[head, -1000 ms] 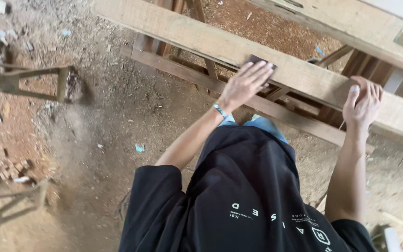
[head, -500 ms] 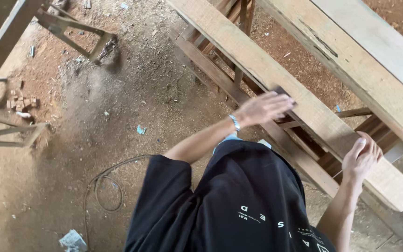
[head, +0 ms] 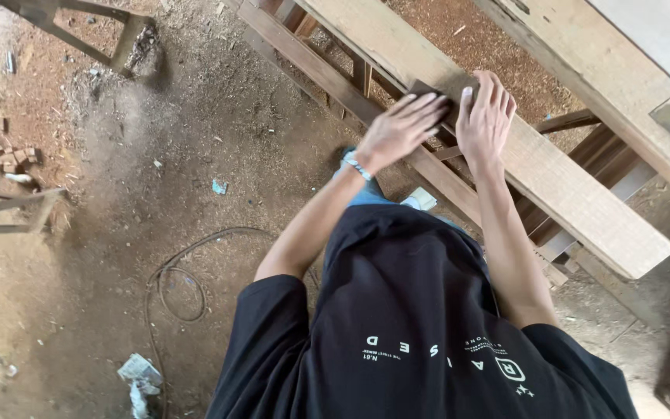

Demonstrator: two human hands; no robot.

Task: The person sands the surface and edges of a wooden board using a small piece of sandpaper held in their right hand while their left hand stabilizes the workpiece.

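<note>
A long pale wooden plank (head: 575,198) lies slanted across a wooden frame in front of me. On it rests a small dark sanding block (head: 437,91). My left hand (head: 398,130), with a light band on the wrist, lies over the block's near side with its fingers pressing down. My right hand (head: 487,116) is pressed flat beside it, fingers over the block's right edge and the plank. The two hands nearly touch. Most of the block is hidden under them.
A second, wider plank (head: 583,54) runs parallel further right. The frame's rails (head: 312,66) pass under the planks. On the dirt floor are a coiled cable (head: 176,279), a crumpled wrapper (head: 139,376), small wood offcuts (head: 9,155) and a wooden trestle (head: 94,35).
My right hand left the plank's near end and came up beside my left hand on the block. The view swung, so the plank now runs steeper across the picture.
</note>
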